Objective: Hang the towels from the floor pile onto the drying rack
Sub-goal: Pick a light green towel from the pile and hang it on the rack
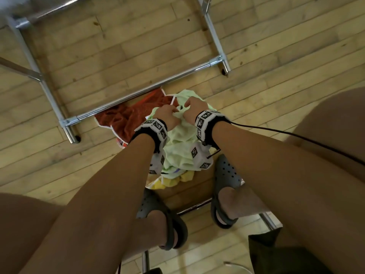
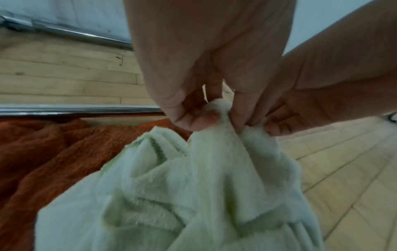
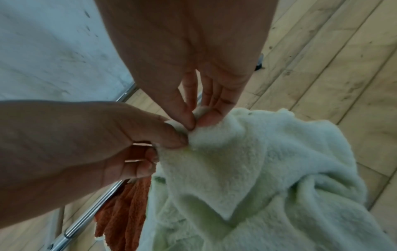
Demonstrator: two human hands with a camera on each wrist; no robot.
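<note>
A light green towel (image 1: 181, 135) lies bunched on top of the floor pile, over a rust-orange towel (image 1: 134, 113) and a yellow one (image 1: 171, 180). Both hands meet at one edge of the green towel (image 2: 193, 195). My left hand (image 1: 173, 112) pinches the edge between thumb and fingers (image 2: 193, 122). Right beside it, my right hand (image 1: 187, 104) pinches the same edge (image 3: 193, 122) of the green towel (image 3: 257, 169). The drying rack's low chrome bar (image 1: 142, 91) crosses just beyond the pile, with the orange towel (image 2: 43, 152) partly under it.
The rack's chrome legs (image 1: 217, 40) stand on the wooden floor to the left and right. My feet in grey clogs (image 1: 227, 186) flank the pile's near side. A black cable (image 1: 296, 135) runs from the right wrist. Chair tubing (image 1: 195, 206) sits below me.
</note>
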